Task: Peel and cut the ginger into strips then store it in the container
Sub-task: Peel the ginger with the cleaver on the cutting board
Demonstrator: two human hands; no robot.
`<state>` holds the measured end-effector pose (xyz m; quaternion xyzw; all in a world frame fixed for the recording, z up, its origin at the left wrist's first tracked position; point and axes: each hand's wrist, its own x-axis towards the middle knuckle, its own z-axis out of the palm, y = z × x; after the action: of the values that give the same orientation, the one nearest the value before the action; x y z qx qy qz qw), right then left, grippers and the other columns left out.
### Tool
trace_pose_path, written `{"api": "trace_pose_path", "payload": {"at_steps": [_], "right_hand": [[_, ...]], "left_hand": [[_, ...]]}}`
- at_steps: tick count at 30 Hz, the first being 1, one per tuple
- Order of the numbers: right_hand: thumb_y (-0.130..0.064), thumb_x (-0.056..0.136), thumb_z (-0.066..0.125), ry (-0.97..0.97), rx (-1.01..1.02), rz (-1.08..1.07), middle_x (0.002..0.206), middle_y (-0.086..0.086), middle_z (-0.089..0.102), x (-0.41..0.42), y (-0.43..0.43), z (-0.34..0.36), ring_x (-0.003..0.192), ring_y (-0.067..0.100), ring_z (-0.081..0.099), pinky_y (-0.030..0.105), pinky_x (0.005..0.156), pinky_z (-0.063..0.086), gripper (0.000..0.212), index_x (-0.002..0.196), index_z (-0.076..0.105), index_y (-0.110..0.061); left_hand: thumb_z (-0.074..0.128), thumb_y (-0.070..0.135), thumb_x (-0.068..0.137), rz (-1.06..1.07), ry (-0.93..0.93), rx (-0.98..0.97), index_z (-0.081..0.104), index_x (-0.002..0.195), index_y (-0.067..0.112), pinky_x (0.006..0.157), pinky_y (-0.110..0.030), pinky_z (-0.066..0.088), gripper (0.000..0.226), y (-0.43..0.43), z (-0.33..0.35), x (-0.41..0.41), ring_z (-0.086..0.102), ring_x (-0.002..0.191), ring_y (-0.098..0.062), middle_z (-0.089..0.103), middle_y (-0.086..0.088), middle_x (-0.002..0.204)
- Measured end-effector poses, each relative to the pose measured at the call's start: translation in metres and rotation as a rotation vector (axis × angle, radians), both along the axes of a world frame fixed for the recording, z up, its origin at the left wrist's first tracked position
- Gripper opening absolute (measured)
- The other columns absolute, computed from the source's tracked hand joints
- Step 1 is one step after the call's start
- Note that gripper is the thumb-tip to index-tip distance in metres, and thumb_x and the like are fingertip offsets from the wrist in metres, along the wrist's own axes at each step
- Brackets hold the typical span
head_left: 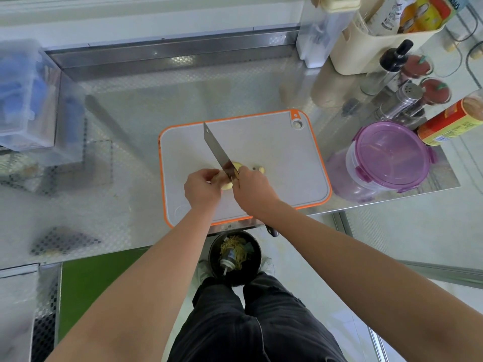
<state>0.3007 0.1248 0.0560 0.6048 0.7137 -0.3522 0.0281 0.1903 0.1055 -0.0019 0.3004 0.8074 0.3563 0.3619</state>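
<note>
Fingers [209,176] on ginger [226,185] — knife [217,150] tip far-left

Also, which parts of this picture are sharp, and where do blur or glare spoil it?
Head view: sharp in the middle, where the left hand holds the ginger and the right hand grips the knife over the cutting board; blurred at the left, around the plastic box; mirror-like reflections on the steel counter.

Cutting board [282,152] on desk [130,121], centre, at front edge. Ginger [226,185] on board's near half, between left hand [202,188] and right hand [252,189]; knife [217,148] slants above it. Container [389,152] on desk, just right of board. Bin [258,257] on floor below desk edge.
</note>
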Motion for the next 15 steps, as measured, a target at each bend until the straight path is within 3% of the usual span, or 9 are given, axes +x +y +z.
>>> {"api": "trace_pose_path", "payload": {"at_steps": [15], "right_hand": [[-0.012,0.097,0.038,-0.038,-0.002,0.015,0.105,0.02,0.058,0.001,-0.001,-0.007,0.096,0.034,0.058,0.032,0.066,0.039,0.021,0.111,0.047,0.0]], "left_hand": [[0.07,0.027,0.082,-0.039,0.093,0.015,0.075,0.099,0.014,0.081,-0.037,0.053,0.022,0.004,0.001,-0.001,0.069,0.087,-0.025,0.074,-0.005,0.094]]}}
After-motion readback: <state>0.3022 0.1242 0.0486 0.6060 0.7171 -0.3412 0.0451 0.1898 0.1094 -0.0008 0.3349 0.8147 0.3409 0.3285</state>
